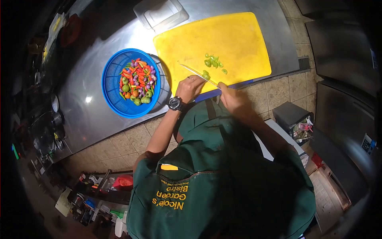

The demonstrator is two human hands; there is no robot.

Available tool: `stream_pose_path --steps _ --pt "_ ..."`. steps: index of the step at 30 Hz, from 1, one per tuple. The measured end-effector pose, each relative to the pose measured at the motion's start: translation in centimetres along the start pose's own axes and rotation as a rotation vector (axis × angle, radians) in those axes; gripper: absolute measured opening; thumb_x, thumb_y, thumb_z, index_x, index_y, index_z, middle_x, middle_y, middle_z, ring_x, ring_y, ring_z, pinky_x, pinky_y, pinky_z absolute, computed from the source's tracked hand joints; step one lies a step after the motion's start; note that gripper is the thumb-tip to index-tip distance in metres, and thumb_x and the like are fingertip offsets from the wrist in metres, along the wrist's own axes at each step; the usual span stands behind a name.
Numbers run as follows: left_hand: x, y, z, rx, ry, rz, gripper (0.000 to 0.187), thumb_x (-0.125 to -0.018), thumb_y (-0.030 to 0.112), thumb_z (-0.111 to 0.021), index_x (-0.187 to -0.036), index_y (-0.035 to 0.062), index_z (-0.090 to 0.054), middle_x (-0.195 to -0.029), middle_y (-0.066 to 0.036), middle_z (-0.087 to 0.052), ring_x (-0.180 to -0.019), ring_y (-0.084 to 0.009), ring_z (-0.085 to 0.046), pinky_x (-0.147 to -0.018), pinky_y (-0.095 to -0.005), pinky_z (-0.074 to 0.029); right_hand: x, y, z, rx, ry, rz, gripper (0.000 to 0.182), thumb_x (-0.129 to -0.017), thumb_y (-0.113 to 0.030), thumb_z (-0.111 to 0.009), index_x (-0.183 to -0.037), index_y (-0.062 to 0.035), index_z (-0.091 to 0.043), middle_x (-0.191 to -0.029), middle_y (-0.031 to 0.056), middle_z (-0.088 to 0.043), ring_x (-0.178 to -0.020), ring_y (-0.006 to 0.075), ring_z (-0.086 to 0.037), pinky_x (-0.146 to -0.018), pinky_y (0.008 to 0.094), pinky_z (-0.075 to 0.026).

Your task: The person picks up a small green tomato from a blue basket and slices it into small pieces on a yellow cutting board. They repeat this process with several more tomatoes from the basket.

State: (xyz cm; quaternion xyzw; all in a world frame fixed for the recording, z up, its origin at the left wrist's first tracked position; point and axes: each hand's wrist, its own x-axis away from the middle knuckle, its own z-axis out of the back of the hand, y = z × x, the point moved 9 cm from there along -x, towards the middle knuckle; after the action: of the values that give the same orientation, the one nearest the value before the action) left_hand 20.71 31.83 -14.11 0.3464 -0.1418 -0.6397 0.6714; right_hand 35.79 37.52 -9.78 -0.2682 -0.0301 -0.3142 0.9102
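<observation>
Fingers (197, 79) of the left hand (186, 88) are bent and nearly closed at a green vegetable piece (205, 74); the firmness of the hold cannot be told. The piece is located at the near edge of the yellow cutting board (223, 36), against the knife (193, 71). The right hand (234, 99) is closed around the knife's handle end, with the blade directed toward the board's left side. Green slices (213, 61) lie loose on the board, just beyond the piece. A blue basket (109, 97), positioned left of the board, contains red, orange, green and purple produce (137, 81). A clear plastic container (161, 15) is located at the board's far left corner. All units rest on a metal table (89, 119). The person wears a black watch (175, 103) on the left wrist and a green apron (207, 159).
</observation>
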Motion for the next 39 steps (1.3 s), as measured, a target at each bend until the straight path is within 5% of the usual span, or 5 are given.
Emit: stream_pose_path --steps 6,15,39 --pt "-0.1 0.0 0.1 0.071 0.011 -0.003 0.014 -0.086 0.007 -0.078 -0.099 0.0068 -0.076 -0.086 -0.013 -0.071 -0.076 -0.0319 -0.070 -0.067 -0.0395 -0.056 0.4 -0.3 0.5 0.028 0.049 0.056 0.024 -0.095 -0.018 -0.065 -0.113 -0.0058 -0.056 -0.073 0.0132 -0.065 -0.065 0.0360 -0.069 -0.059 0.0479 -0.055" --pt "-0.2 0.9 0.6 -0.020 0.043 -0.052 0.016 -0.087 0.011 -0.076 -0.103 0.0108 -0.079 -0.098 -0.006 -0.075 -0.080 -0.0244 -0.073 -0.068 -0.0363 -0.059 0.5 0.1 0.8 0.016 0.087 0.078 0.031 -0.094 -0.019 -0.067 -0.120 -0.0063 -0.057 -0.074 0.0120 -0.064 -0.066 0.0335 -0.068 -0.059 0.0475 -0.054" --pt "-0.2 -0.3 0.1 0.068 0.012 0.025 0.013 -0.086 0.009 -0.079 -0.099 0.0086 -0.077 -0.092 -0.009 -0.075 -0.079 -0.0287 -0.073 -0.070 -0.0373 -0.059 -0.6 0.1 -0.1 -0.001 0.052 0.033 0.029 -0.095 -0.018 -0.066 -0.120 -0.0072 -0.056 -0.082 0.0138 -0.068 -0.071 0.0350 -0.070 -0.063 0.0471 -0.057"
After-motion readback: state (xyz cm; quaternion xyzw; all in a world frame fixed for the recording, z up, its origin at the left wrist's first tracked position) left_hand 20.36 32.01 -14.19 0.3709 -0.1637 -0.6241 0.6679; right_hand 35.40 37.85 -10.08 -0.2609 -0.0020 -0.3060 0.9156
